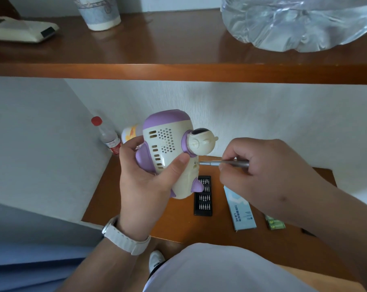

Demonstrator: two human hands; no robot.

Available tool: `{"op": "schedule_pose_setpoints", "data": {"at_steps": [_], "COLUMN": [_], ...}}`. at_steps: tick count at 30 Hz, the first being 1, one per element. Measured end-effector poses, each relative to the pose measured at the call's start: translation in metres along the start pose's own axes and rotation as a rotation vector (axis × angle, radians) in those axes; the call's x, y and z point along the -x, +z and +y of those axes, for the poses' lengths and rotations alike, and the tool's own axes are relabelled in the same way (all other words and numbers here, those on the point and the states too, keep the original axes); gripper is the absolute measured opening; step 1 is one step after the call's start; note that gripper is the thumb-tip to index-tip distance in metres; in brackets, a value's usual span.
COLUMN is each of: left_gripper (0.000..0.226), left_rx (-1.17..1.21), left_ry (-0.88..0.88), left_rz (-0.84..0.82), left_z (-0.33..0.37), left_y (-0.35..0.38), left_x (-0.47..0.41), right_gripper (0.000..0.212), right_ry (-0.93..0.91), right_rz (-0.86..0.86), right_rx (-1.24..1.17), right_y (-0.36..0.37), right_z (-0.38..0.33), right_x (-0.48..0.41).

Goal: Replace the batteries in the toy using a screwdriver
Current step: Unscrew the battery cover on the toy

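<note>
Purple-and-cream toy is gripped in the left hand, thumb pressed on its vented shell, fingers curled behind. Just right of that thumb the screwdriver tip meets the toy, its shaft pinched by fingertips of the right hand; batteries lie below those fingers.

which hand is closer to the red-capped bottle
Left. The left hand, gripping the toy, is just right of the red-capped bottle; the right hand, holding the screwdriver, is farther off, beyond the toy.
</note>
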State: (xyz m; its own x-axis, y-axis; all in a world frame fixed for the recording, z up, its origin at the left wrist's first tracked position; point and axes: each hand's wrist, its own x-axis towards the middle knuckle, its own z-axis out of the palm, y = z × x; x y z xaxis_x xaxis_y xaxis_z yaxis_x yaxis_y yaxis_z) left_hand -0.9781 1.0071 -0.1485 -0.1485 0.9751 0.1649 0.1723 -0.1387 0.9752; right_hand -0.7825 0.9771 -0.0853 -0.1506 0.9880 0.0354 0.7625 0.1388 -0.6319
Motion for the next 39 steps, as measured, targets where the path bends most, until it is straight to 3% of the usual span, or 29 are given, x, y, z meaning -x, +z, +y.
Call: {"op": "schedule_pose_setpoints", "data": {"at_steps": [6, 12, 23, 32, 39], "left_gripper": [0.068, 0.066, 0.077, 0.069, 0.073], "left_rx": [-0.024, -0.026, -0.020, -0.002, 0.040], "left_ry": [0.000, -0.006, -0.050, -0.111, -0.150], "left_rz": [0.013, -0.008, -0.034, -0.045, -0.019], "left_z": [0.000, -0.001, -0.004, -0.006, -0.006], "left_y": [-0.001, 0.001, 0.002, 0.006, 0.005], "left_x": [0.001, 0.002, 0.003, 0.006, 0.004], "right_gripper": [0.017, 0.043, 0.028, 0.010, 0.044], "right_ry": [0.053, 0.032, -0.061, -0.121, -0.062], "right_rz": [-0.041, 0.051, 0.048, 0.039, 0.064], "right_rx": [-0.086, 0.001, 0.073, 0.091, 0.273], "right_y": [0.005, 0.007, 0.006, 0.003, 0.005], "right_z": [0.006, 0.011, 0.013, 0.009, 0.008], "right_x": [-0.003, -0.007, -0.002, 0.000, -0.001]}}
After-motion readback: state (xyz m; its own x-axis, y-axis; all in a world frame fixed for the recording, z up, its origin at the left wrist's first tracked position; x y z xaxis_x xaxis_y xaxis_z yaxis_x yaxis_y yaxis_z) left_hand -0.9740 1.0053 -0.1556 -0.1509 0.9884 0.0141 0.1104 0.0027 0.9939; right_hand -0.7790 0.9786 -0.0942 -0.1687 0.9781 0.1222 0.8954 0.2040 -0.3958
